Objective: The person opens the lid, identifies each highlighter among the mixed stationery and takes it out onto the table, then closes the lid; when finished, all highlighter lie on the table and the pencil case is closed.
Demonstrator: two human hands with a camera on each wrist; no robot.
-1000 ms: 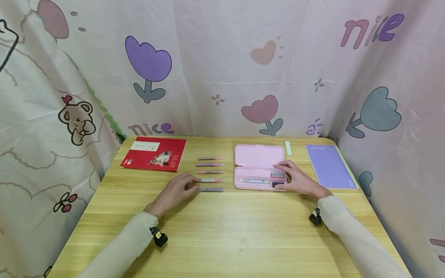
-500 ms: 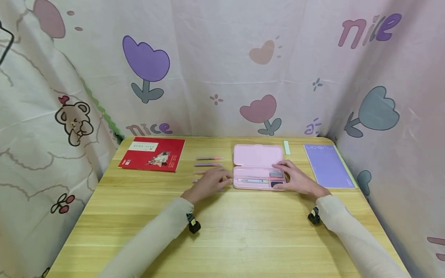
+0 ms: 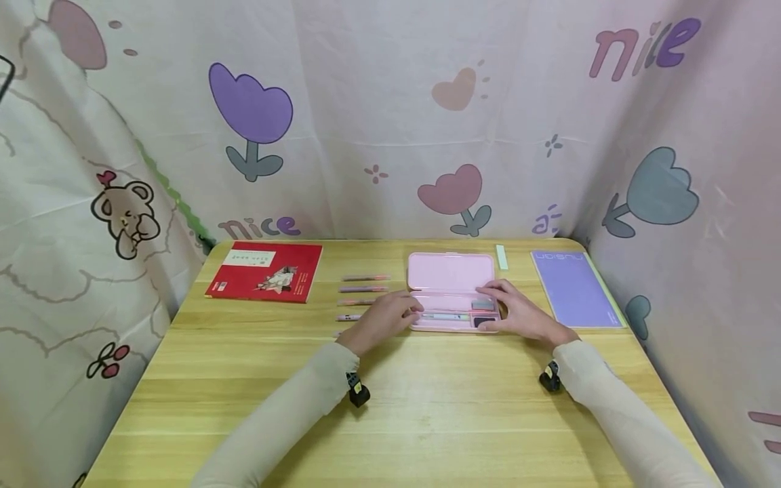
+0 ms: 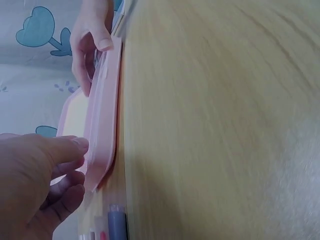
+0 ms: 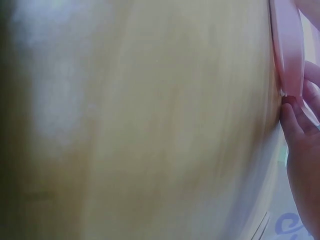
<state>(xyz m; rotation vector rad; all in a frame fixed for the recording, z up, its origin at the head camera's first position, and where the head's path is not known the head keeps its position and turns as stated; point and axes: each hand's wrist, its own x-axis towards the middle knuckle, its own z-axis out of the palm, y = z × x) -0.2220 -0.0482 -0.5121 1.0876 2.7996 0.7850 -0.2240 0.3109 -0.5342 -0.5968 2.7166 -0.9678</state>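
An opened pink pencil case (image 3: 450,272) lies on the table, its lid folded back. Inside are a light-coloured pen (image 3: 448,317), a grey eraser-like block (image 3: 483,305) and a dark square piece (image 3: 484,322). My left hand (image 3: 387,318) is at the case's left end, thumb and bent fingertips over the rim. In the left wrist view, the left thumb (image 4: 75,144) is close to the case wall; whether the fingertips pinch anything there is hidden. My right hand (image 3: 518,315) grips the case's right end, thumb at the front and fingers behind.
Several pens (image 3: 363,289) lie in a column left of the case, partly behind the left hand. A red book (image 3: 265,271) lies at the back left, a purple notebook (image 3: 573,288) at the right. A pale green strip (image 3: 502,257) lies behind the case. Patterned curtains surround the wooden table (image 3: 427,407).
My left hand has moved right, from beside the column of pens to the left end of the pencil case. The right hand has stayed on the case.
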